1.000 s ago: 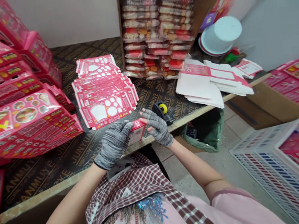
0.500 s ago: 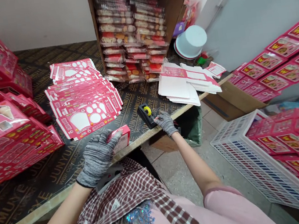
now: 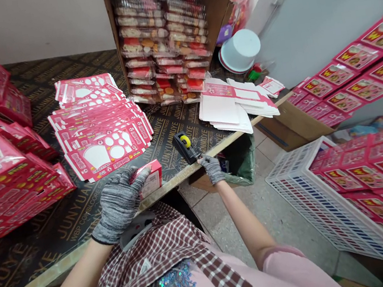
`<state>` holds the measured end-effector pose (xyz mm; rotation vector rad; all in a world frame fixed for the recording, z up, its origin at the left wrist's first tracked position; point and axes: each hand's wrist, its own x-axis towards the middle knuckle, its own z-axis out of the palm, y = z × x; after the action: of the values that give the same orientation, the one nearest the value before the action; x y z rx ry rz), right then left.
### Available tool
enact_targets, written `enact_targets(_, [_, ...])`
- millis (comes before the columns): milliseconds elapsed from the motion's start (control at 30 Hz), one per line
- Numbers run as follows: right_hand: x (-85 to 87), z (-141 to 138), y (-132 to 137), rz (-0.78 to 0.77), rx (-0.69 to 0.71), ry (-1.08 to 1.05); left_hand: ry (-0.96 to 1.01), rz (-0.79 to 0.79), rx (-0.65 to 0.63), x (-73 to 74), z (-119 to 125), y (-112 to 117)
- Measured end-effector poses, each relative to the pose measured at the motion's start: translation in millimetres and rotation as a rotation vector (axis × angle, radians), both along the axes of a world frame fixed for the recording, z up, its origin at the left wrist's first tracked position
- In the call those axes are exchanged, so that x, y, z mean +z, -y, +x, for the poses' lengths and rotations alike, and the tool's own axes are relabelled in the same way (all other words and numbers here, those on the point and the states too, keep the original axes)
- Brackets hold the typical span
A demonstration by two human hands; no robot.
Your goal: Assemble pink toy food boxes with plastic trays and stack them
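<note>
L hand (image 3: 118,206), grey knit glove, fingers spread and curled over a small pink box (image 3: 152,179), thumb side toward the box's top. Box sits at the front of the tabletop, just inside the wood edge strip (image 3: 69,261), white panel showing on its side. R hand (image 3: 212,169), same glove, fingers pressed together and pointing at the front end of a black tape dispenser (image 3: 185,147) w/ yellow core. Fingertips look to be touching it, but the angle is poor, so can't tell if they pinch anything.

Tabletop is black printed board (image 3: 43,231) w/ gold lettering. Just past the L hand: overlapping rows of flat pink box blanks (image 3: 100,130) w/ cut-out shapes. Far left: stacks of made-up pink boxes (image 3: 4,181). Behind the dispenser: pile of flat blanks (image 3: 231,107), white sides up, pink ones on top. Behind those: carton (image 3: 162,38) full of plastic-wrapped packs, and an upturned white tub (image 3: 240,51).

On floor at R: white plastic crate (image 3: 303,204) holding pink boxes, green bag (image 3: 240,162) under table edge. Person wears a checked apron (image 3: 150,258) over pink top.
</note>
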<state>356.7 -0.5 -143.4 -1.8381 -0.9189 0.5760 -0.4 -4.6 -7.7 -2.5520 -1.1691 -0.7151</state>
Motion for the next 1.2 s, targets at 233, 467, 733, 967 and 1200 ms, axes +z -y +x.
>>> enact_targets(233, [17.6,-17.6,8.0,0.087,-0.141,0.019,0.038,0.018,-0.010,-6.8,1.2,0.8])
enact_targets(467, [106.0,-112.9,39.9,0.126,0.520,-0.740,0.209,0.060,-0.051,2.5,2.9,9.3])
enact_targets(733, [131.5,-167.2,33.8,-0.111,0.874,-1.310,0.302,0.006,-0.175,2.0,-6.1,9.8])
enact_targets(967, [124.8,-167.1,32.9,-0.108,0.849,-1.126,0.346,-0.048,-0.082,-0.5,2.9,10.3])
enact_targets(1200, [92.6,-147.2,22.5,0.234,0.501,-0.056,0.442,-0.019,-0.006,-7.9,10.8,5.8])
